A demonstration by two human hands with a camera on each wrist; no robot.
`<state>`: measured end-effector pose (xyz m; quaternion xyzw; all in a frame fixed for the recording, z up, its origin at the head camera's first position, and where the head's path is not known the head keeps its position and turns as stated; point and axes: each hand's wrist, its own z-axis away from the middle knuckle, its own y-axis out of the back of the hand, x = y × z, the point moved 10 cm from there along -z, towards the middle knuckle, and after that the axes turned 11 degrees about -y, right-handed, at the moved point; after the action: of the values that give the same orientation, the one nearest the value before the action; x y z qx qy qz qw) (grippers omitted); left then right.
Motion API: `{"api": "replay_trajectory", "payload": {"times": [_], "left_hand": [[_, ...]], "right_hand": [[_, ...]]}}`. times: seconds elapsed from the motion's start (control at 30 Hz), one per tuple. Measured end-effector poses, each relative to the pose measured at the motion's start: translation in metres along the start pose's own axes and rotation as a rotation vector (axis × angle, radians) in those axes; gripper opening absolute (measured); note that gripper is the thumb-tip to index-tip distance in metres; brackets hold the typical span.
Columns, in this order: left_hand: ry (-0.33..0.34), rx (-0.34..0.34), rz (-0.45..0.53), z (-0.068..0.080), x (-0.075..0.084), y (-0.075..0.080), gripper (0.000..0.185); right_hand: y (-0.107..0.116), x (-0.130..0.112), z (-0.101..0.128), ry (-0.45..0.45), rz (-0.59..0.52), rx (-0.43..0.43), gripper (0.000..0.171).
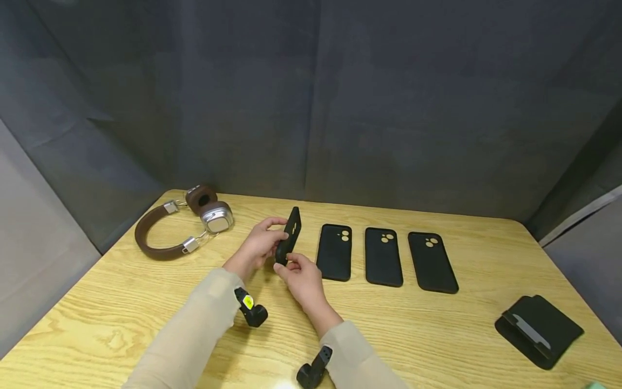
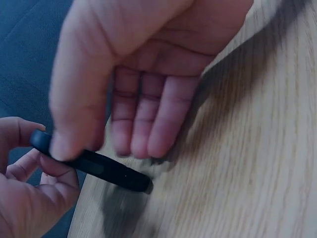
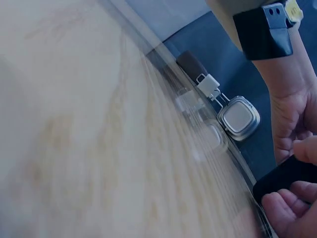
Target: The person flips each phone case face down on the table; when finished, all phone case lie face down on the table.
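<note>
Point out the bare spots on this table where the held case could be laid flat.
Bare wood lies between the headphones and the left hand, along the near edge of the table, and between the row of three cases and the pouch. The row itself is tight. Both hands grip the held case.

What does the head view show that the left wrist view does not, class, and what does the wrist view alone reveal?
Only the head view shows three black phone cases lying flat in a row, brown headphones and a black pouch on the wooden table.

Only the left wrist view shows the left hand's fingers extended behind the case, thumb on its edge.

Both show the left hand and right hand holding one black case above the table.
</note>
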<state>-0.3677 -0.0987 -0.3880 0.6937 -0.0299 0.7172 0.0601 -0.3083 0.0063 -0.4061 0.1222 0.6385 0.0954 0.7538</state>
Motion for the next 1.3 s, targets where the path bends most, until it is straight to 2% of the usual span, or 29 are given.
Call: {"api": "replay_trajectory", "payload": {"times": [0.17, 0.37, 0.83, 1.0, 1.3], "left_hand": [[-0.003, 0.000, -0.008, -0.002, -0.002, 0.000, 0.040], [-0.007, -0.035, -0.036, -0.003, -0.002, -0.004, 0.041], [0.020, -0.014, -0.087, 0.000, 0.000, -0.006, 0.039], [0.013, 0.025, -0.111, 0.002, -0.002, 0.000, 0.038], [0.014, 0.061, -0.017, 0.008, -0.021, 0.017, 0.043]], "right_hand": [[0.003, -0.008, 0.001, 0.043, -0.091, 0.041, 0.031], [0.005, -0.014, 0.000, 0.080, -0.157, 0.078, 0.025], [0.009, -0.014, -0.004, 0.081, -0.206, 0.105, 0.019], [0.011, -0.012, -0.004, 0.062, -0.225, 0.108, 0.018], [0.011, -0.010, -0.004, 0.047, -0.288, 0.087, 0.017]]}}
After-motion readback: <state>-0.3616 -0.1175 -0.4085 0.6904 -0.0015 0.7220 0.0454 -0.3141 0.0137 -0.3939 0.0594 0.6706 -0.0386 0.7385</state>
